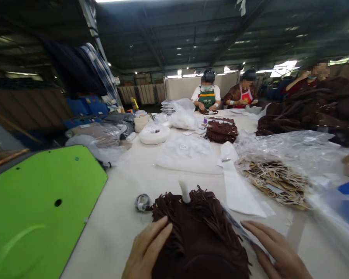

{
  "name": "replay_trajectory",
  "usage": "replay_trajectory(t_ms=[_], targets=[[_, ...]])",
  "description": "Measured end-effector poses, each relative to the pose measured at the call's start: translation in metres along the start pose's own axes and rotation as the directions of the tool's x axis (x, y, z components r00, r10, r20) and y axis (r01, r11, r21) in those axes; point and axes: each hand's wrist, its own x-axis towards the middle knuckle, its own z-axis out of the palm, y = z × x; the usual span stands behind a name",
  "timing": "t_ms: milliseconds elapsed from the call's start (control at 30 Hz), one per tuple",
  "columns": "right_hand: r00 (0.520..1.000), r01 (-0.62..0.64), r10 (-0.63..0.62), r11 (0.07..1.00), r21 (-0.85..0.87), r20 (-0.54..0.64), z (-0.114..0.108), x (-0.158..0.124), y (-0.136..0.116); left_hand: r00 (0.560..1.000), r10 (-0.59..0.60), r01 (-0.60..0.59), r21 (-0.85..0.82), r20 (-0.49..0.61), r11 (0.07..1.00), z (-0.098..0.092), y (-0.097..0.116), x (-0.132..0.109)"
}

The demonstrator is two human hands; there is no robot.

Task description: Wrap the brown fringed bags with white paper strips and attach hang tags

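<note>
A dark brown fringed bag point(200, 236) lies on the table in front of me, with a white plastic-looking piece point(184, 191) sticking up from its top. My left hand point(148, 248) rests along the bag's left side, fingers stretched out over the fringe. At the right of the bag is my right hand point(276, 250), its fingers extended and apart from the bag's body. A thin greyish strap point(240, 226) runs down the bag's right side and passes between that hand's thumb and fingers. By the bag's upper left corner lies a small wrapped coil point(142, 202).
Left stands a bright green panel point(46, 205). Ahead are a clear plastic bag point(186, 153), a white roll point(154, 134) and another brown fringed bag point(221, 130). On the right lie stringed brown tags point(276, 182) and a brown pile point(311, 108). Several co-workers sit or stand across the table.
</note>
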Motion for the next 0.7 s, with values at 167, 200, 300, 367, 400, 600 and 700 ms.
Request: replay_trajectory(t_ms=[167, 200, 300, 367, 400, 600, 700], targets=[[0.890, 0.141, -0.299, 0.898, 0.416, 0.344, -0.030, 0.066, -0.074, 0.858, 0.271, -0.193, -0.216, 0.436, 0.957, -0.001, 0.002, 0.044], [0.829, 0.139, -0.351, 0.883, 0.448, 0.436, -0.030, 0.078, -0.081, 0.826, 0.238, -0.151, -0.205, 0.511, 0.967, 0.000, 0.005, 0.049], [0.708, 0.124, -0.341, 0.922, 0.367, 0.618, -0.026, 0.095, -0.073, 0.778, 0.149, -0.096, -0.119, 0.611, 0.988, -0.007, 0.005, 0.045], [0.705, 0.120, -0.261, 0.960, 0.252, 0.659, -0.027, 0.087, -0.049, 0.788, 0.107, -0.058, -0.100, 0.606, 0.993, -0.026, -0.005, 0.032], [0.708, 0.108, -0.213, 0.975, 0.195, 0.673, -0.030, 0.079, -0.034, 0.795, 0.072, -0.015, -0.099, 0.603, 0.995, -0.037, -0.011, 0.024], [0.802, -0.070, 0.124, 0.991, -0.114, 0.584, -0.051, 0.047, 0.012, 0.528, -0.263, 0.605, -0.140, 0.807, 0.783, -0.078, -0.042, 0.011], [0.886, -0.043, -0.019, 0.991, 0.123, 0.463, -0.041, 0.065, -0.023, 0.592, -0.394, 0.661, -0.143, 0.704, 0.737, -0.064, -0.041, 0.029]])
